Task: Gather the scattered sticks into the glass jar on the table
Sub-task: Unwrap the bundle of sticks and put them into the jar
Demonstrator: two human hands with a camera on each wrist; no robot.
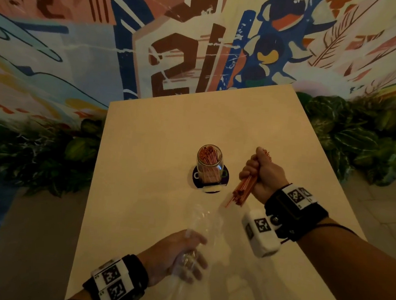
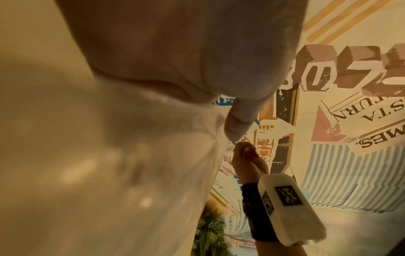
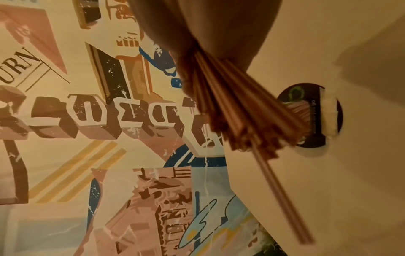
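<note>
A glass jar (image 1: 209,163) with several orange-red sticks inside stands upright on a dark round coaster (image 1: 223,176) at the middle of the table. My right hand (image 1: 260,172) grips a bundle of sticks (image 1: 242,192) just right of the jar, their lower ends pointing down toward the table; one stick (image 3: 282,195) hangs lower than the others. The right wrist view shows the bundle (image 3: 236,107) fanning out from my fist, with the jar (image 3: 300,112) beyond. My left hand (image 1: 189,257) holds a clear plastic bag (image 1: 202,220) near the front of the table; the bag (image 2: 109,155) fills the left wrist view.
The beige table (image 1: 169,135) ends at a left edge and a far edge against a painted mural wall (image 1: 178,39). Green leafy plants (image 1: 362,136) line the wall on both sides. The right wrist camera (image 1: 260,235) hangs under my right forearm.
</note>
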